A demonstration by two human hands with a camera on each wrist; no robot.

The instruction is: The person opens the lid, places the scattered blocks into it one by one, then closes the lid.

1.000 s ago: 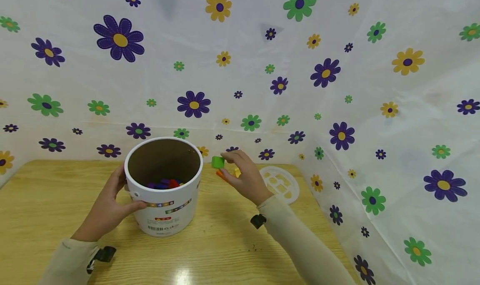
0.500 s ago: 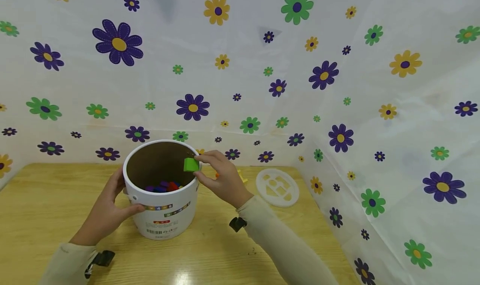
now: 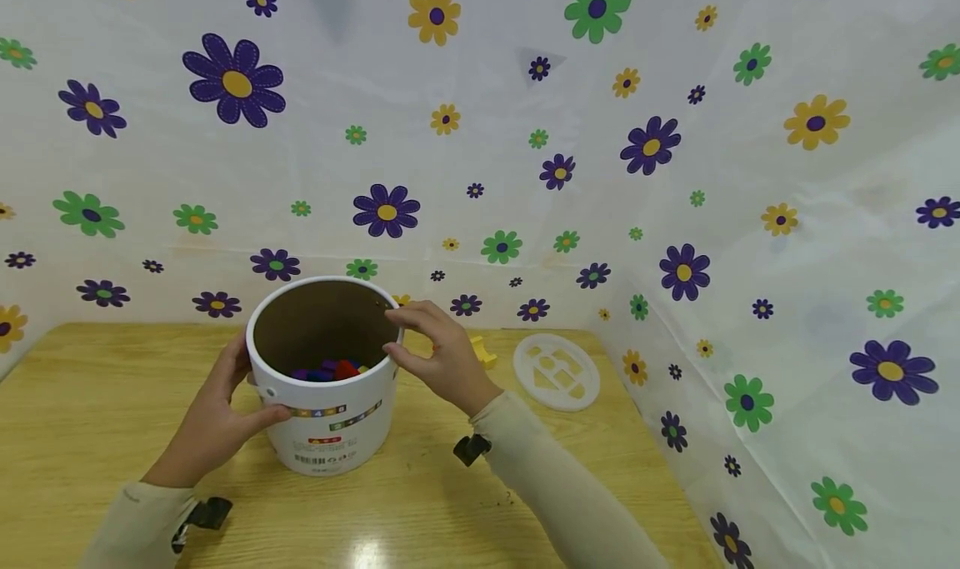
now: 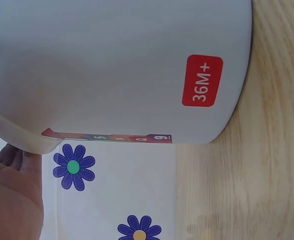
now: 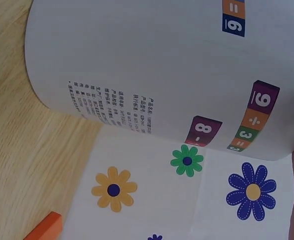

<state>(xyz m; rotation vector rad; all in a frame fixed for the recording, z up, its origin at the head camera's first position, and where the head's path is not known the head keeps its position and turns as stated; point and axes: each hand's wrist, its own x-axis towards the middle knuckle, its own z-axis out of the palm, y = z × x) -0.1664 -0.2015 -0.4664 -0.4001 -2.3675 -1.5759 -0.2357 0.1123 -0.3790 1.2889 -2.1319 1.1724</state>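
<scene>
A white cylindrical bucket [image 3: 337, 427] with printed number strips stands upright on the wooden table. My left hand [image 3: 206, 423] holds its left side, thumb on the front wall and fingers around the back. In the left wrist view, part of that hand [image 4: 14, 200] shows beside the bucket's pale handle strap [image 4: 24, 137]. Several coloured blocks [image 3: 322, 376] lie at the bottom inside, a red block [image 3: 347, 370] among them. At the right rim, my right hand [image 3: 446, 361] has thumb and fingers spread apart with nothing between them.
Behind the right hand sit a yellow piece [image 3: 483, 353] and an orange block [image 5: 46, 227]. A white round plate with cut-out shapes [image 3: 558, 404] lies at the table's back right. Flower-printed sheeting [image 3: 480, 152] walls the back and right side.
My right hand has moved left to the bucket's rim with a green block and let it go; the block no longer shows in the fingers. The left hand has stayed on the bucket.
</scene>
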